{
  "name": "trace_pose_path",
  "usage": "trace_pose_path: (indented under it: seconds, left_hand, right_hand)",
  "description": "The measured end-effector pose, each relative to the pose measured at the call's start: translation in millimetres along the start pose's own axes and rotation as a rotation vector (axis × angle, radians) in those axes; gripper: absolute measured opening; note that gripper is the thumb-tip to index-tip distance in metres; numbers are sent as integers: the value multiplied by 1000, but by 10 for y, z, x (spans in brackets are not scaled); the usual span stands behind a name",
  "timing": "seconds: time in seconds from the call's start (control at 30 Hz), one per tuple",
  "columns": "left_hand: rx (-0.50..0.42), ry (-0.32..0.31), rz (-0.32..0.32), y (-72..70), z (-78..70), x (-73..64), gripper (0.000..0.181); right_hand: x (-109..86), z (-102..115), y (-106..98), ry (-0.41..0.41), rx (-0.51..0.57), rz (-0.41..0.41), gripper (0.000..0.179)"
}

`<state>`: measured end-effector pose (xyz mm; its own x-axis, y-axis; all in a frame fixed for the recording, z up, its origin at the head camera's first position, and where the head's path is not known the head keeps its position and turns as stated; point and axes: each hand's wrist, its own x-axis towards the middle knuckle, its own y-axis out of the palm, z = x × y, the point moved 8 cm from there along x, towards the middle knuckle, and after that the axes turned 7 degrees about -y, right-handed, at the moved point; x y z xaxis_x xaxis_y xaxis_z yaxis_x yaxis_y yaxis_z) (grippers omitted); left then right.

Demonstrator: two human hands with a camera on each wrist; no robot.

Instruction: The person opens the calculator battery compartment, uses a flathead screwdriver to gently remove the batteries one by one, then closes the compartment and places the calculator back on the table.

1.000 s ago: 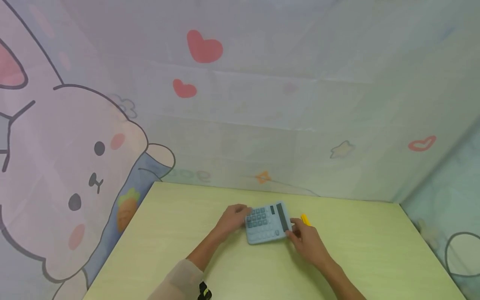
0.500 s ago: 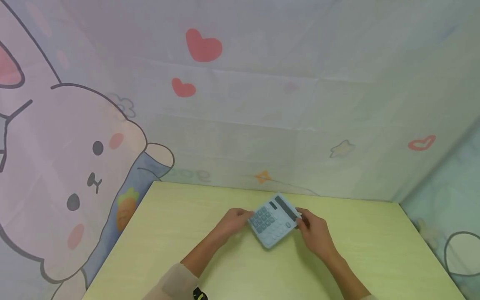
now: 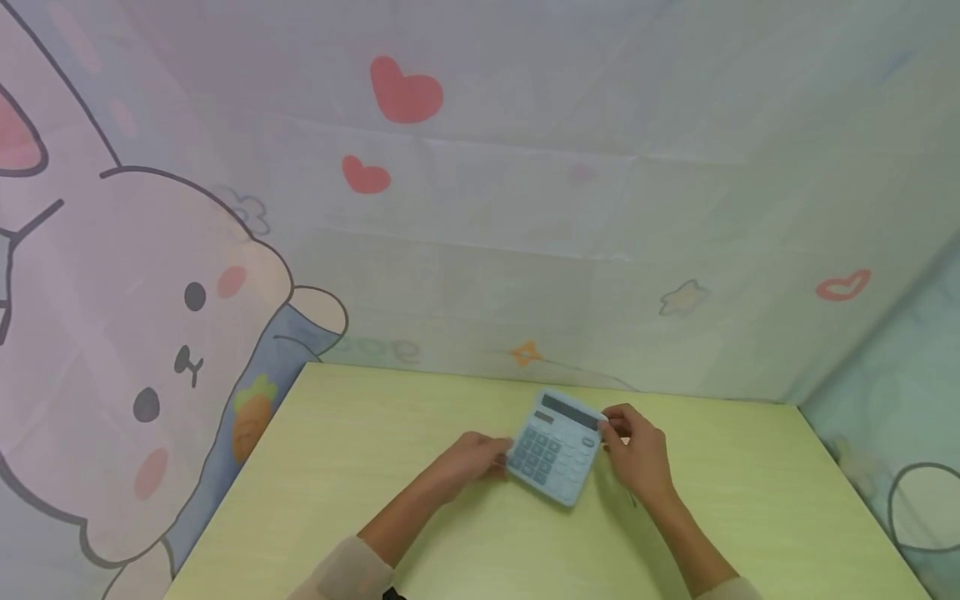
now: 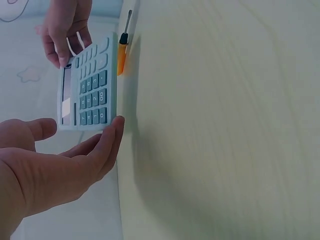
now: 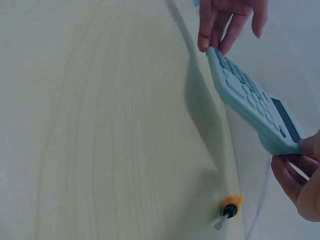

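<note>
Clerk: Nearest items first?

Inspector: A left sleeve and a right sleeve, both pale, at the lower edge of the head view.

Clerk: Condition of the hands?

Inspector: Left hand: fingers extended, fingertips against the edge of the calculator, thumb standing clear of it. Right hand: pinching the calculator at a corner beside its display, thumb on the face, other fingers behind.

Clerk: Position of the calculator?

Inspector: Between the two hands, raised above the table and tilted, keys towards the wearer, display at the far end. Its shadow falls on the tabletop in both wrist views.

Clerk: Other items on the table?

Inspector: One screwdriver, orange handle, black collar, metal shaft, lying near the right hand. In the head view it is mostly hidden by that hand.

Clerk: And beyond?

Inspector: A pale backdrop behind the table, printed with a large rabbit, red hearts and a star
</note>
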<state>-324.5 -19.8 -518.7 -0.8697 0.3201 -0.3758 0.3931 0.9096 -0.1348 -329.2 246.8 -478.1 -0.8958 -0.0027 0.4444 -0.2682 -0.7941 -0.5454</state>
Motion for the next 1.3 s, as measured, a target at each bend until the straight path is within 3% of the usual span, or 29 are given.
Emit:
trace_pose_path:
  seconds: [0.33,0.47,0.7,0.83,1.03,1.3]
  left_hand:
    - [-18,-10,53,111,32,4,54]
    - [-8,-21,66,169,23,-30,62]
    - [-11,-37,111,251,28,-76,77]
    - [24,-18,68,247,-2,-75,78]
    - [51,65,4,231,-105,-79,78]
    - [113,137,-132,151,-309,-131,82]
  right_hand:
    - [20,39,50,126,143,-18,18]
    - [10,101,85,117,184,2,24]
    - [6,183,107,81,135,27,33]
    - [-1,246,119,56,113,55,42]
    - [-3,342,126,9,31,91,52]
    - [-10,412,142,-50,61,60,54]
